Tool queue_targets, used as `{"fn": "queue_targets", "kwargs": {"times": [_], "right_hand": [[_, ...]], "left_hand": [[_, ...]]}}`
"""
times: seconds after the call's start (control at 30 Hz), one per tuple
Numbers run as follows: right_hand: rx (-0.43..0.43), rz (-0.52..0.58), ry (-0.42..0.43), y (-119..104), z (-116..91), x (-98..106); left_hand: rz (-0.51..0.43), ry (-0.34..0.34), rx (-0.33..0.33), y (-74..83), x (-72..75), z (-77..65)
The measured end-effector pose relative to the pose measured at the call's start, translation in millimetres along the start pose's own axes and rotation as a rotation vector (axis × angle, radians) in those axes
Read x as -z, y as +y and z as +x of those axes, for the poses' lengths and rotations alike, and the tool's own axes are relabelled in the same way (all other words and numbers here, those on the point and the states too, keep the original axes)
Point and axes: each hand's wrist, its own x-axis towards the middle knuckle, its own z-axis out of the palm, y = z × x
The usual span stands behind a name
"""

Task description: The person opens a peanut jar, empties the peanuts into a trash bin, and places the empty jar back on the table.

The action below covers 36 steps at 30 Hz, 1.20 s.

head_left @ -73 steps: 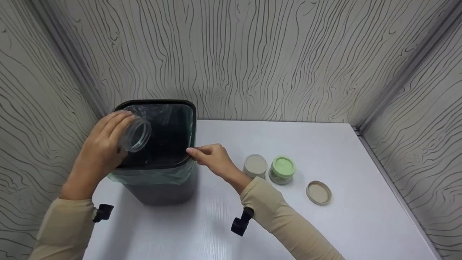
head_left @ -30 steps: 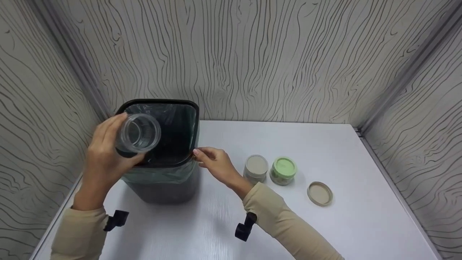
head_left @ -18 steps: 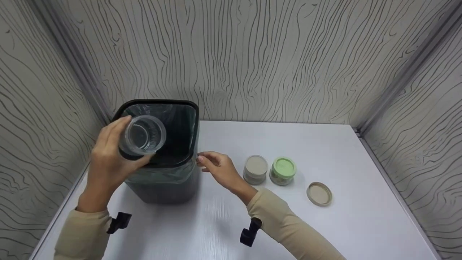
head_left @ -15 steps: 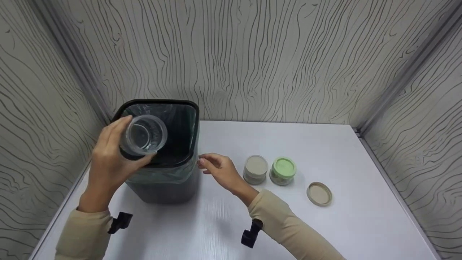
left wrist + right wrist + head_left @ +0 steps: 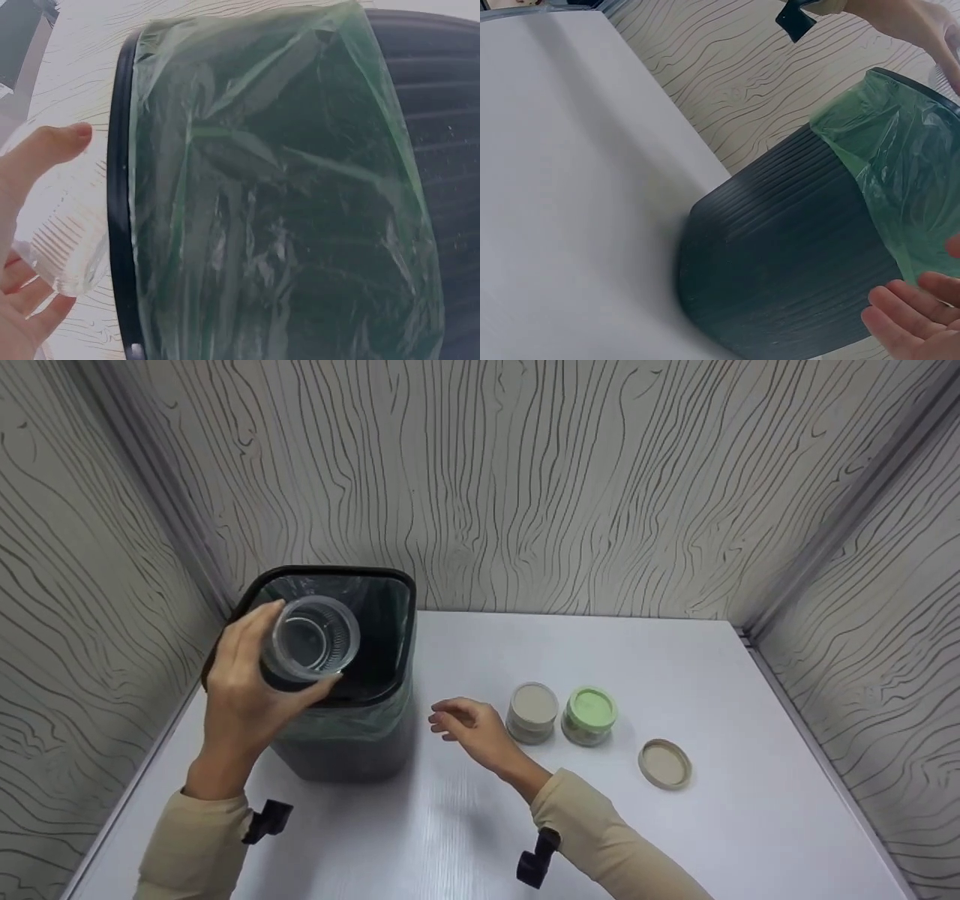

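Observation:
In the head view my left hand (image 5: 244, 697) grips a clear, empty jar (image 5: 330, 643) between thumb and fingers over the bin's opening. The jar's mouth faces up toward the head camera. Beneath it stands the dark bin (image 5: 345, 757), its green plastic liner (image 5: 352, 724) folded over the rim. The left wrist view catches the ribbed jar (image 5: 64, 217) just beyond the black rim (image 5: 120, 187). My right hand (image 5: 476, 731) hangs with loosely bent fingers to the bin's right, holding nothing. In the right wrist view its fingers (image 5: 907, 311) overlap the liner's edge.
On the white table (image 5: 720, 682), right of my right hand, are a jar with a beige lid (image 5: 534, 703) and one with a green lid (image 5: 592, 707). A loose beige lid (image 5: 664, 763) lies farther right. Wood-patterned walls (image 5: 570, 487) close in the table.
My right hand has let go of the bin's rim and liner and drawn right and toward me. My left hand has turned the jar's mouth upward and shifted it right.

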Motion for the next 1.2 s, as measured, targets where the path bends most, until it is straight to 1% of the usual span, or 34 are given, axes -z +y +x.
{"fn": "queue_targets", "kwargs": {"times": [0.2,0.3,0.57,0.8,0.97,1.2], "right_hand": [[-0.032,0.014,0.003,13.1,-9.4,2.0],[-0.04,0.019,0.006,19.6,-13.2,2.7],[-0.089,0.051,0.021,35.2,-23.7,3.8],[-0.123,0.059,0.025,46.0,-28.9,7.4],[-0.147,0.084,0.051,50.9,-32.2,12.1],[-0.195,0.137,0.084,56.6,-37.0,15.6]], "left_hand": [[-0.013,0.029,0.0,4.1,-3.4,0.6],[-0.003,0.039,0.0,5.4,-5.3,0.0],[-0.007,0.087,0.022,8.4,-8.9,-1.9],[-0.023,0.102,0.027,11.3,-10.8,-2.1],[-0.037,0.109,0.029,12.7,-12.6,-2.1],[-0.077,0.176,0.063,15.4,-16.4,-4.1]]}}
